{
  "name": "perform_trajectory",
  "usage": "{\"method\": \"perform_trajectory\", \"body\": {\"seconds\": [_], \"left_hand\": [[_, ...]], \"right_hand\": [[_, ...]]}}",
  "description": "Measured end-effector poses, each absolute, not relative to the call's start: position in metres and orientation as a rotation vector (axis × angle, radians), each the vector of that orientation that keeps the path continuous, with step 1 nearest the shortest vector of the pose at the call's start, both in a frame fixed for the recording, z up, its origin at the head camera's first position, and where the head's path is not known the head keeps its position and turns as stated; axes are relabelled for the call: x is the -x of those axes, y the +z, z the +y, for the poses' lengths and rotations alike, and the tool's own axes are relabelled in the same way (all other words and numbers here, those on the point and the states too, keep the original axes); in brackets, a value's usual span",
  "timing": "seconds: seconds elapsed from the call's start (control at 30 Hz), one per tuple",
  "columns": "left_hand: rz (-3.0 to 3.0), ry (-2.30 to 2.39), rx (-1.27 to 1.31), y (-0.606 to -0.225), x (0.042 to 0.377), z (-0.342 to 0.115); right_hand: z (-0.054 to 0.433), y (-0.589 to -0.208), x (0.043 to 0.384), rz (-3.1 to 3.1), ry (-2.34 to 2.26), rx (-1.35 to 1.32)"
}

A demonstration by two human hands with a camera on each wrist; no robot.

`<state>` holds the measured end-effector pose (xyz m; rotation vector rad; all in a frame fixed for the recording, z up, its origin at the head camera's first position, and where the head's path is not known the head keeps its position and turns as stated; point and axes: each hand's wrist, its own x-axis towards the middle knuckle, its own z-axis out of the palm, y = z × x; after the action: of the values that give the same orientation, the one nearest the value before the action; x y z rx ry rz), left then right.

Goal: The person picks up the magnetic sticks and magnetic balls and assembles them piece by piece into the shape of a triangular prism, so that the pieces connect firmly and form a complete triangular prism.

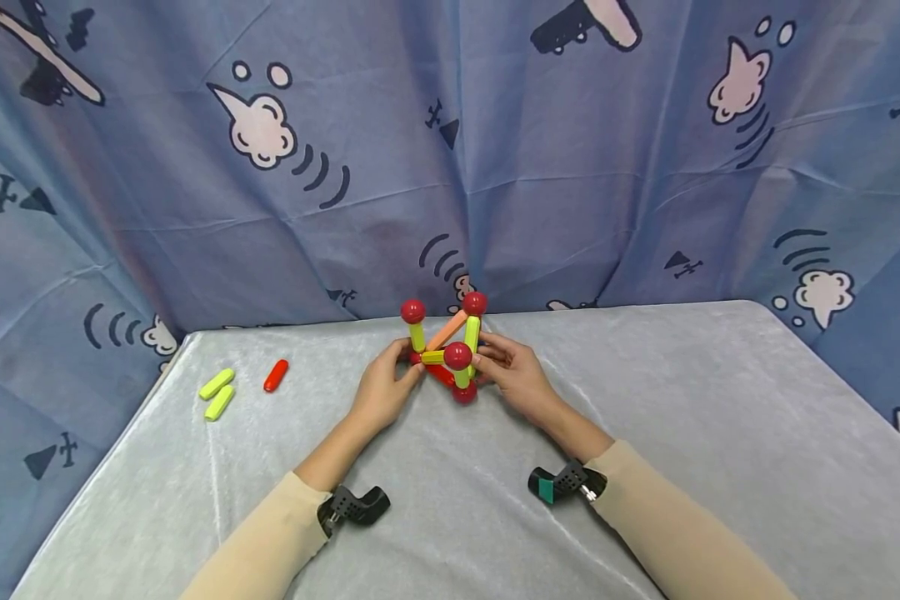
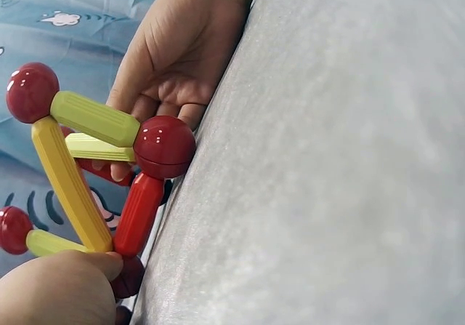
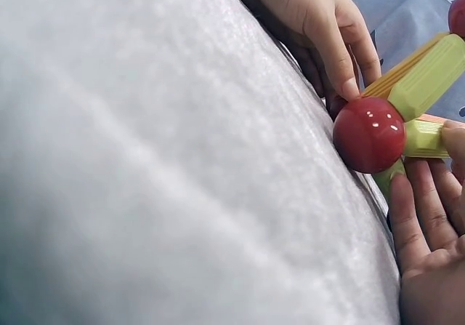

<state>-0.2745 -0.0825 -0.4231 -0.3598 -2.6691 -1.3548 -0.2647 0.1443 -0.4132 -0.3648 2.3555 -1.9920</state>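
Note:
Near the back of the table stands a frame of magnetic building sticks and red balls (image 1: pixel 458 356). Its sticks include a yellow stick (image 2: pixel 69 183), a red stick (image 2: pixel 138 216), an orange stick (image 1: pixel 446 330) and several yellow-green ones. My left hand (image 1: pixel 381 387) grips the frame's lower left corner, thumb beside a low ball (image 2: pixel 128 278). On the other side my right hand (image 1: pixel 519 379) pinches a yellow-green stick (image 3: pixel 423 138) between thumb and fingers. Parts of the frame's far side are hidden behind the fingers and nearer sticks.
On the table's left lie two loose yellow-green sticks (image 1: pixel 218 392) and a loose red stick (image 1: pixel 276 376). A grey cloth (image 1: pixel 435 517) covers the table. Behind its back edge hangs a blue patterned curtain (image 1: pixel 390 158).

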Motion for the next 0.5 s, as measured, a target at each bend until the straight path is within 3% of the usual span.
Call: {"method": "perform_trajectory", "body": {"seconds": [0.5], "left_hand": [[-2.533,-1.335,0.333,-0.4201,0.2719,-0.0838]], "right_hand": [[0.1421,-0.4156,0.266,2.425,-1.983,0.298]]}}
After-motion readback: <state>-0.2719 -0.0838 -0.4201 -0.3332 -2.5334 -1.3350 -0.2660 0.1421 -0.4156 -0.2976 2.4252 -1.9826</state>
